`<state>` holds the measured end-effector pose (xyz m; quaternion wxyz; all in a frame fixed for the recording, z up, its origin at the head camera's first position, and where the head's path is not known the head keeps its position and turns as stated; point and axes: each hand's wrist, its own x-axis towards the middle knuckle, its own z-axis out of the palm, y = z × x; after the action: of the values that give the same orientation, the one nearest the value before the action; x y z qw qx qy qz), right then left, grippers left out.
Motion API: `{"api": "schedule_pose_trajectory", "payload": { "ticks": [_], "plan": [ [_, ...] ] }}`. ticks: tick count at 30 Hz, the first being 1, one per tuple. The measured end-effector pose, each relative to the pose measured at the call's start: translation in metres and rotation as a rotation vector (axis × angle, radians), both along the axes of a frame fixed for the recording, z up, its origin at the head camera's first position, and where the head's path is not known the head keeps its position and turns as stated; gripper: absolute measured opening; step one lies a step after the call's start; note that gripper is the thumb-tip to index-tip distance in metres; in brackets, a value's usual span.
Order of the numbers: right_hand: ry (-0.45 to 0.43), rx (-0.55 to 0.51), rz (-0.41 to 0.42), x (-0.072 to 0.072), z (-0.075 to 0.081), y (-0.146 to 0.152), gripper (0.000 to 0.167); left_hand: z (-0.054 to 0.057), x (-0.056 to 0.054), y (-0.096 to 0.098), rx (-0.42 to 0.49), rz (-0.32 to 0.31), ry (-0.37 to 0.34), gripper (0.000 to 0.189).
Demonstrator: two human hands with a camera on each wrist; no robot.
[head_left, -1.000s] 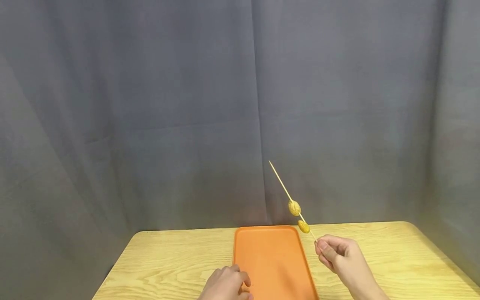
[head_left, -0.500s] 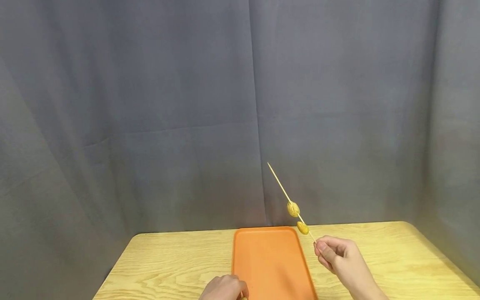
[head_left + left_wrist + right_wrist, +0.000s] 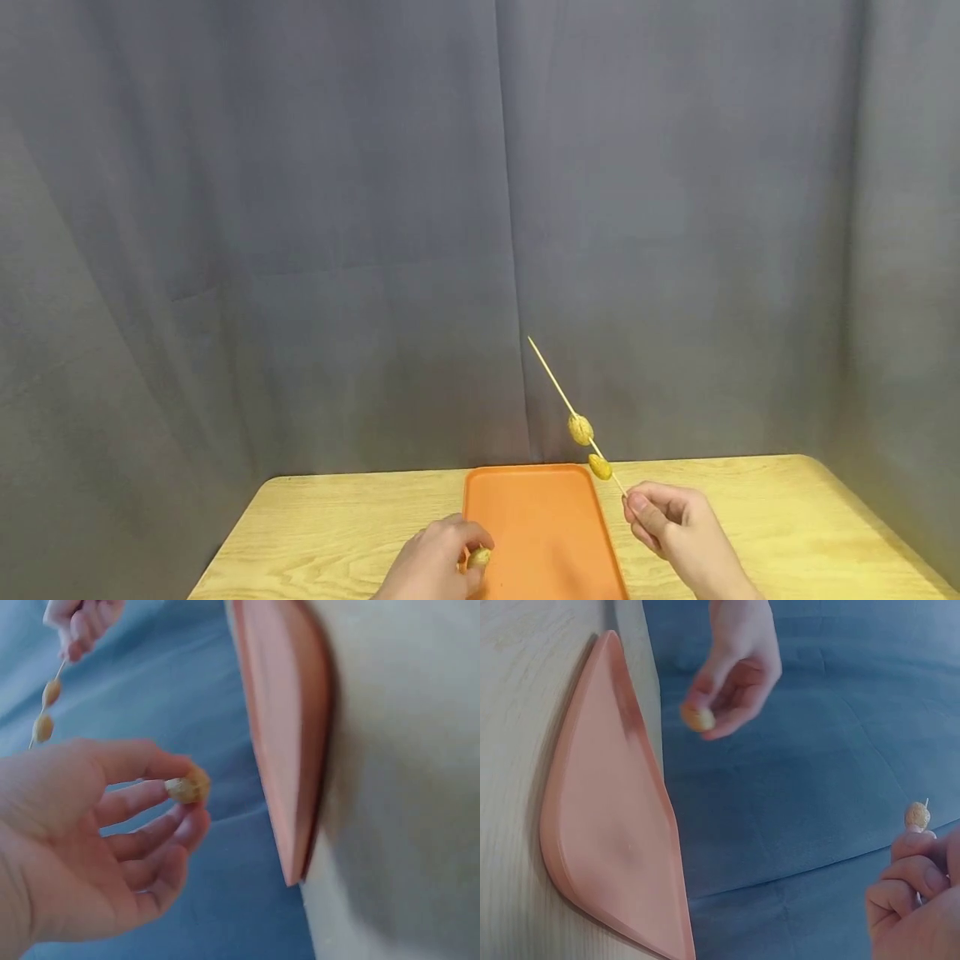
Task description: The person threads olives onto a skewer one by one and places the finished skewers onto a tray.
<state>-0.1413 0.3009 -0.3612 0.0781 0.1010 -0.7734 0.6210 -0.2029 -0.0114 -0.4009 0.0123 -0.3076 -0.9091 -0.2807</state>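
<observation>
My right hand (image 3: 678,525) pinches the lower end of a thin wooden skewer (image 3: 551,375) between thumb and fingers. The skewer leans up and left, its pointed tip bare. Two yellow-brown, wrinkled oval pieces of food are threaded on it: an upper piece (image 3: 581,429) and a lower piece (image 3: 600,467), with a small gap between. Over the near left side of the orange tray (image 3: 536,508), my left hand (image 3: 438,558) pinches a loose yellow-brown food piece (image 3: 189,785) at its fingertips. In the right wrist view that loose piece (image 3: 698,718) is apart from the skewer.
The tray lies on a light wood-grain table (image 3: 352,508), its near end cut off by the frame. A grey curtain (image 3: 360,250) hangs behind the table and along both sides. More tabletop (image 3: 780,525) extends to the right of the tray.
My left hand has gone down to the tray's near left and come back up holding a food piece. The skewer and right hand have shifted slightly down and left in the head view.
</observation>
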Motion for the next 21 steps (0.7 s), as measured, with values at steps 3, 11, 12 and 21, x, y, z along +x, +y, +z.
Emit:
{"api": "schedule_pose_trajectory", "payload": {
  "ticks": [3,11,12,21],
  "plan": [
    [-0.021,0.003,0.027,0.0,0.0,0.003,0.027,0.01,-0.004,-0.005,0.1,0.029,0.059,0.021],
    [0.073,0.109,0.141,-0.001,0.004,0.012,0.028,0.038,-0.016,-0.007,0.373,0.069,0.11,0.029],
    [0.092,0.124,0.166,-0.001,0.004,0.013,0.028,0.042,-0.017,-0.007,0.414,0.074,0.097,0.031],
    [0.085,0.133,0.33,0.002,0.0,0.028,0.021,0.063,-0.016,-0.009,0.787,0.079,-0.157,0.026]
  ]
}}
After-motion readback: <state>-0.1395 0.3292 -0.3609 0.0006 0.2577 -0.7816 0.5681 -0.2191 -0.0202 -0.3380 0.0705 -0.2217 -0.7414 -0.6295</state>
